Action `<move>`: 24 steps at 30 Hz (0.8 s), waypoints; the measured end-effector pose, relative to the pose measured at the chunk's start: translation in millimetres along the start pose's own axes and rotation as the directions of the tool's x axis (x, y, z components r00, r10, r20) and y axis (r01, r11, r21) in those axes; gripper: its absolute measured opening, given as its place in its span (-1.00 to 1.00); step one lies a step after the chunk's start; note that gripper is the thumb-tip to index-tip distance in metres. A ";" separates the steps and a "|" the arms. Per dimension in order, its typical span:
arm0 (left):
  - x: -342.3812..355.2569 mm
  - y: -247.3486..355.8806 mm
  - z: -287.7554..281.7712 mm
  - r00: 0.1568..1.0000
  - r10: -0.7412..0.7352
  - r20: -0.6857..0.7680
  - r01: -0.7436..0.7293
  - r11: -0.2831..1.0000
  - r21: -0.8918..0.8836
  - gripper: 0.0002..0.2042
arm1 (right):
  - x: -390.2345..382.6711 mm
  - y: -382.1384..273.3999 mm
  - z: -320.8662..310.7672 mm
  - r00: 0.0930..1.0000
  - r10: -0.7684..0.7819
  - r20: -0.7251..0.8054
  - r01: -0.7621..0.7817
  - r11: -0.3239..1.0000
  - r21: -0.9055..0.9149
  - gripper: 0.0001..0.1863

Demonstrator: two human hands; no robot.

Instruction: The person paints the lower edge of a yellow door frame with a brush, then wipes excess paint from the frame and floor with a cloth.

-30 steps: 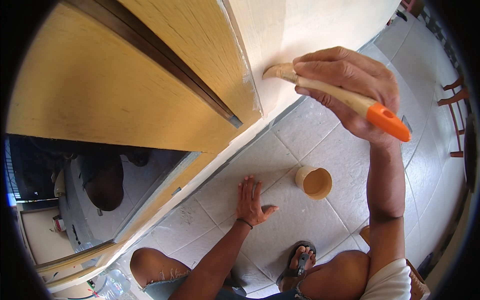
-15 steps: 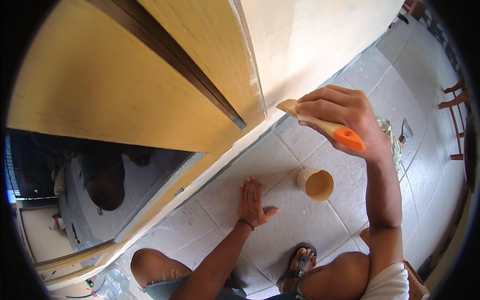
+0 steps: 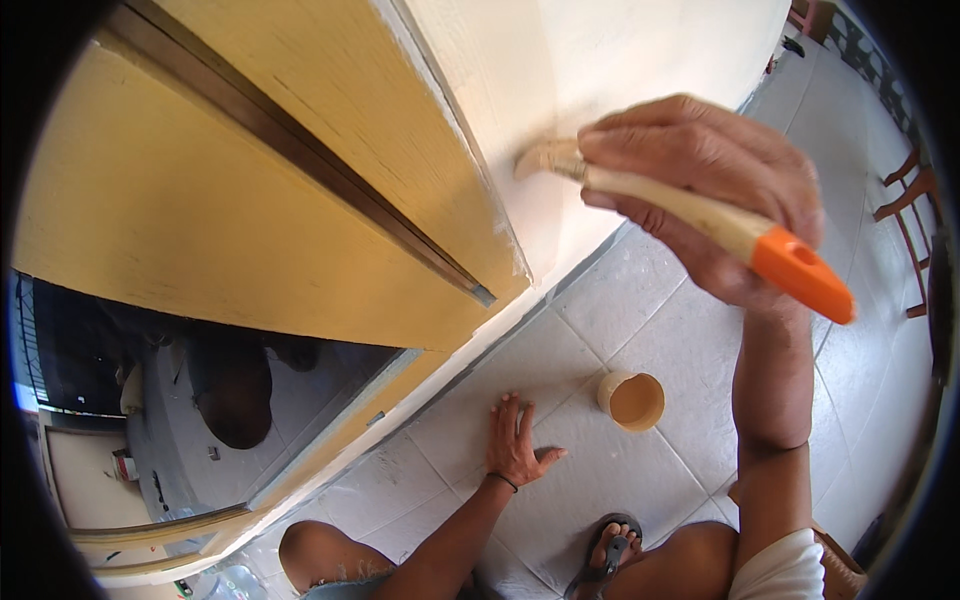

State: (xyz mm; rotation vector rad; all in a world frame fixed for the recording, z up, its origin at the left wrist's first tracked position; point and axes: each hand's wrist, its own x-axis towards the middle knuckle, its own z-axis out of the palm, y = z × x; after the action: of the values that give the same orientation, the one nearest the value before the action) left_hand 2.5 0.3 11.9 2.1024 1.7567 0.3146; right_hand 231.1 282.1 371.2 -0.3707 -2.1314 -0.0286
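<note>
My right hand (image 3: 705,170) grips a paintbrush (image 3: 745,228) with a pale wooden handle and an orange tip, its bristles at the cream wall (image 3: 540,70) just right of the yellow wooden frame (image 3: 200,240). My left hand (image 3: 515,450) lies on the tiled floor (image 3: 480,390), fingers spread. A beige cup (image 3: 608,398) of similarly coloured paint stands on the tiles to its right.
A dark reflective pane (image 3: 210,470) fills the lower left. Wooden chairs (image 3: 895,210) stand along the far right. My knees and a sandalled foot (image 3: 615,550) occupy the bottom, near a clear plastic bottle (image 3: 228,585).
Since half a second ago my right hand and brush have risen up the wall and nearer the camera. The whole view has shifted, so floor items appear lower; my left hand stays down.
</note>
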 end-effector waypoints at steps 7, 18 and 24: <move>-5.9 -7.1 1.9 0.999 0.011 -0.047 -0.010 1.000 0.011 0.10 | 17.5 -6.7 -28.3 0.980 -0.190 -0.061 0.180 0.973 -0.145 -0.72; 1.2 5.2 -10.0 1.000 0.004 0.001 -0.004 0.999 0.052 0.05 | -32.6 -0.7 19.3 0.970 0.170 0.174 -0.197 0.968 0.157 -0.76; -0.1 5.4 -7.8 1.000 -0.006 -0.001 0.006 1.000 0.021 0.07 | 23.2 8.8 -6.0 0.999 0.006 0.037 -0.011 0.991 0.134 -0.83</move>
State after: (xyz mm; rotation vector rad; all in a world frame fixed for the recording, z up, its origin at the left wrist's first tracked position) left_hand 4.2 0.5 21.2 2.1114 1.7741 0.2960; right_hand 226.4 295.4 392.5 -0.3024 -2.1539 0.1271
